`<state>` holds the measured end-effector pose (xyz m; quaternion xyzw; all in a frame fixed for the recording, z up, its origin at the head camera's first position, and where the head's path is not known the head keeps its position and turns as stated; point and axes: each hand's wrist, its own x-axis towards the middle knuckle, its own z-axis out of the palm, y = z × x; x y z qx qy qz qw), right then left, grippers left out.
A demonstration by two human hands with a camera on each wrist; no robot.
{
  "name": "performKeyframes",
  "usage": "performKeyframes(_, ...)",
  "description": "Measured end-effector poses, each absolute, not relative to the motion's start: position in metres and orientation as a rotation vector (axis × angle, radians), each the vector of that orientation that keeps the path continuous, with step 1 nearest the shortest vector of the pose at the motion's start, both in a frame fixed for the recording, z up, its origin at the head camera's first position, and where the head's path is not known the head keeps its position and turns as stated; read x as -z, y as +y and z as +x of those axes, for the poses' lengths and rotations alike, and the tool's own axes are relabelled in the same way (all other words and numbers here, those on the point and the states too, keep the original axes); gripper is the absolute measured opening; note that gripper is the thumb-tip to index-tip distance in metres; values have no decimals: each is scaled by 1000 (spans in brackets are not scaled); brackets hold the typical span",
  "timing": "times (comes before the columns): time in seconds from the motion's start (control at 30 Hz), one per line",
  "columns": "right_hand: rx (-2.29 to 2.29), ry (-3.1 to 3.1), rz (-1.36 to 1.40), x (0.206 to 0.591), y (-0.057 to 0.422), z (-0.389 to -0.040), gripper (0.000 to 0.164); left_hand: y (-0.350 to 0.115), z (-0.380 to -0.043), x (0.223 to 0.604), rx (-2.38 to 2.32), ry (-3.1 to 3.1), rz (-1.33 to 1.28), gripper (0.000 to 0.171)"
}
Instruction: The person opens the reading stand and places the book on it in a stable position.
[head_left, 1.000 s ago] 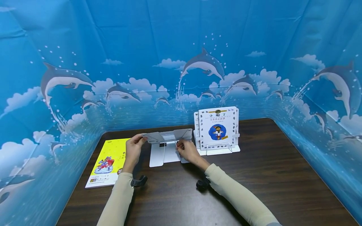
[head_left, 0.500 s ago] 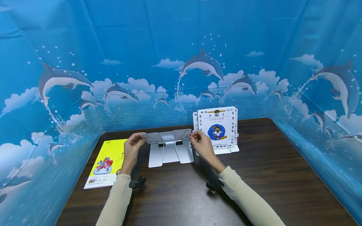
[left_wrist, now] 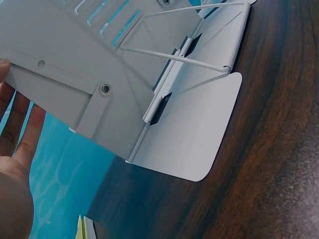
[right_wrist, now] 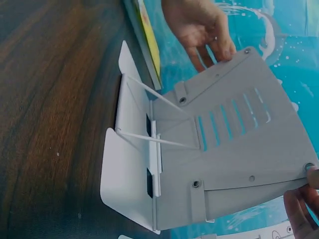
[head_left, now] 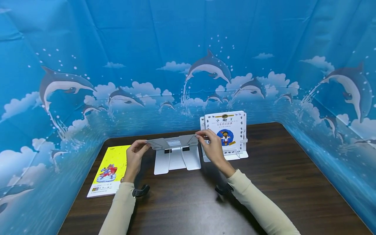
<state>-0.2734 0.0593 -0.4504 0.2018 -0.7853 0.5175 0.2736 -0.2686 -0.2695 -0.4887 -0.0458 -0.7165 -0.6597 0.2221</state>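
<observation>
A white metal book stand [head_left: 173, 143] stands unfolded on the table, its slotted back panel leaning above a flat base [left_wrist: 194, 124]. A wire prop [right_wrist: 159, 140] links the panel to the base. My left hand [head_left: 136, 158] pinches the panel's upper left corner between thumb and fingers. At the opposite upper corner, my right hand [head_left: 213, 148] pinches the panel's edge, thumb over a rivet in the right wrist view. Both hands hold the panel from its sides, apart from the base.
Left of the stand lies a yellow book [head_left: 113, 166], partly behind my left arm. Close on the right, a second white stand [head_left: 245, 154] bears a white picture book [head_left: 239, 130]. A blue dolphin curtain [head_left: 164, 42] surrounds the dark wooden table [head_left: 279, 182].
My right hand has left the wire prop beneath the panel, moved right and then up to the panel's upper right corner. My left hand has stayed at its corner.
</observation>
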Motion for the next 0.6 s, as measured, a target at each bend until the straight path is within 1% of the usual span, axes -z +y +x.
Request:
performKeyframes(0.17,-1373,-2103,510,447,54,-281,7,-272,-263,489,1804,-1960,-128,22)
performKeyframes(0.37,-1351,-2164,500,443,47,-294,10,-276,-249,491,1737,-1974,-142,14)
performKeyframes(0.6,-1296,-2243,514,436,35,-313,14,-273,-230,493,1724,-1949,-205,11)
